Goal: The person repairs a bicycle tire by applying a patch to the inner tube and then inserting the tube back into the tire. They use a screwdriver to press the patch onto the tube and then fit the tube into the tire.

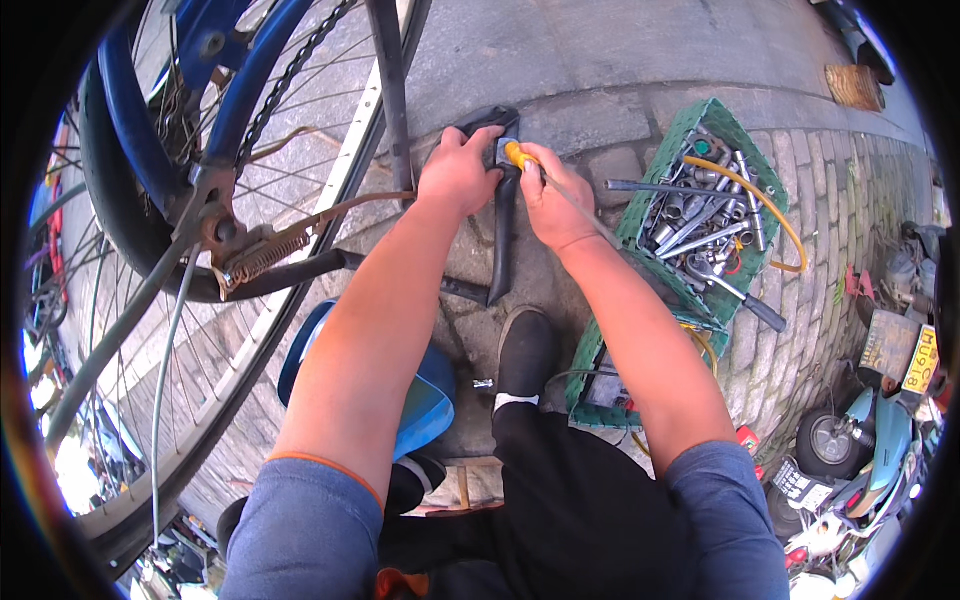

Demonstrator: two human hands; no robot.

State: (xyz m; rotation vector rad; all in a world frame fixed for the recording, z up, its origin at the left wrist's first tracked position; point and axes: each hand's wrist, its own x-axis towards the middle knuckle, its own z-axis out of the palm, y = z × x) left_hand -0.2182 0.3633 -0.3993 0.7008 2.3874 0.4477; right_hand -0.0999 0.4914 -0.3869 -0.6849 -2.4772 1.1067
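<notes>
A black rubber inner tube hangs out of the bicycle wheel and runs up to my hands. My left hand presses on its upper part, which lies flat over the stone paving, thumb and fingers spread along the rubber. In my right hand is a tool with a yellow handle, apparently a screwdriver. Its thin metal shaft points back past my wrist, while the handle end meets a small grey piece on the tube. My left fingertips nearly touch that spot; the underside of the rubber is hidden.
The bicycle wheel rim and kickstand spring stand at left. A green woven basket of sockets and wrenches is at right, with a ratchet sticking out. A blue basin sits below my left forearm. Parked scooters line the right.
</notes>
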